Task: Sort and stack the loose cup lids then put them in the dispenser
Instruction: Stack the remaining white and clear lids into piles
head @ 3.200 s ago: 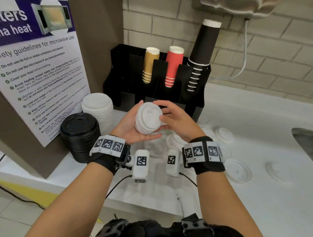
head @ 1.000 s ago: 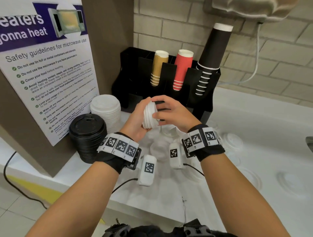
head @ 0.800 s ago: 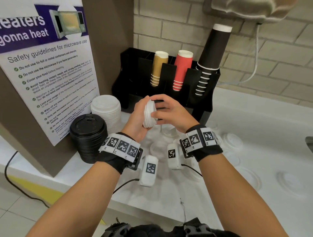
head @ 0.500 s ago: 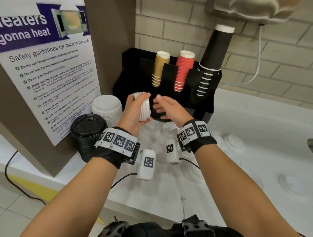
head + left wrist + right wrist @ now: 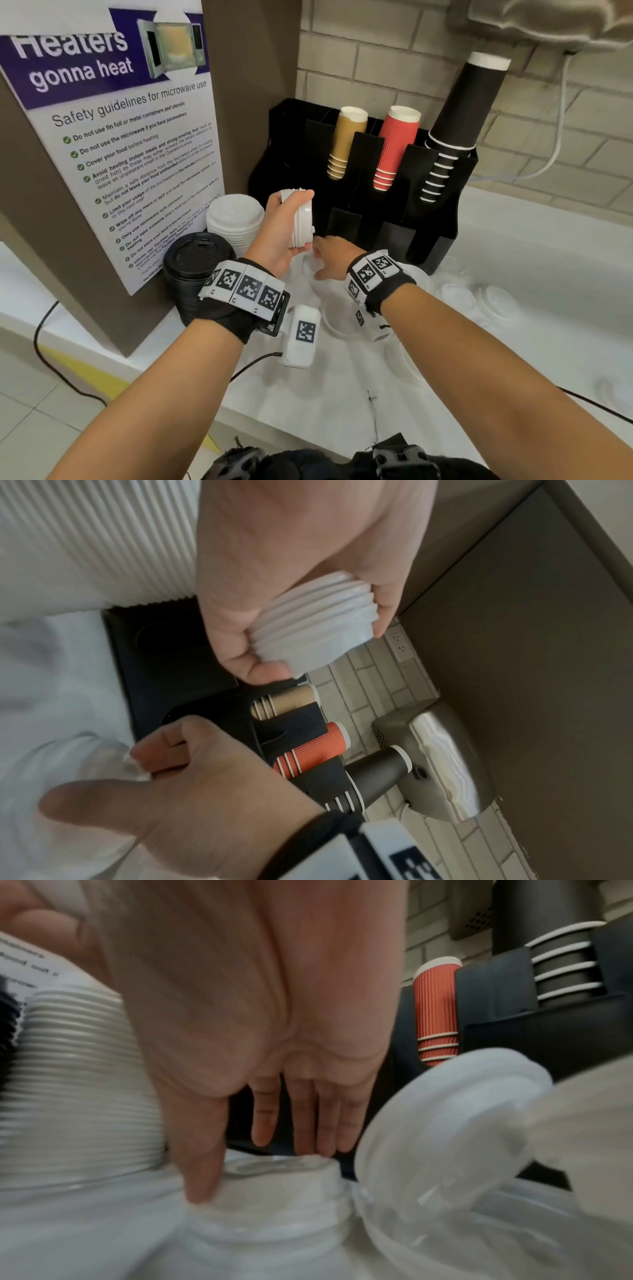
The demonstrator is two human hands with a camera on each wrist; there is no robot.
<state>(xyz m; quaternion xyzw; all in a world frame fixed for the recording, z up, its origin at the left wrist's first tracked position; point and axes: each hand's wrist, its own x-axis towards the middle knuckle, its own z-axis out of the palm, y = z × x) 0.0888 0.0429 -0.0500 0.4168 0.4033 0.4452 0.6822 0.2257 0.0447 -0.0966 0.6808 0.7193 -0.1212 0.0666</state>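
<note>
My left hand grips a small stack of white lids on edge, just in front of the black cup and lid dispenser. In the left wrist view the fingers wrap the stack of white lids. My right hand is down at the counter below it. In the right wrist view its thumb and fingertips sit on either side of a loose white lid lying on the counter. A translucent lid leans tilted next to it.
A tall stack of white lids and a stack of black lids stand to the left by the poster panel. Several loose lids lie on the white counter at right. Tan, red and black cup stacks fill the dispenser's upper slots.
My right hand let go of the lid stack and dropped to a lid on the counter. My left hand kept the stack and lifted it slightly to the left.
</note>
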